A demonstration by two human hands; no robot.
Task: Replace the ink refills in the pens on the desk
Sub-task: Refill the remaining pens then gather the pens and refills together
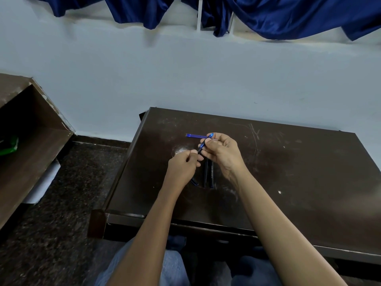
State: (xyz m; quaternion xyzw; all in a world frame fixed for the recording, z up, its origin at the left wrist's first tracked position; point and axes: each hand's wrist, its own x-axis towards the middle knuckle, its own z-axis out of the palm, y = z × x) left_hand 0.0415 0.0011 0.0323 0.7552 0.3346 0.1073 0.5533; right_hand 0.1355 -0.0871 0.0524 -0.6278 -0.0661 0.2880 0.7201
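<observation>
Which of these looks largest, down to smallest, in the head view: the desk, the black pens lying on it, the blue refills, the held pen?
1. desk
2. black pens, lying together
3. blue refills and held pen: they look about alike and both are partly covered, so I do not rank them.

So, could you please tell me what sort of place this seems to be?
Probably a plain classroom or study room: a scratched dark desk, a worn wooden shelf beside it, blue curtains above.
</observation>
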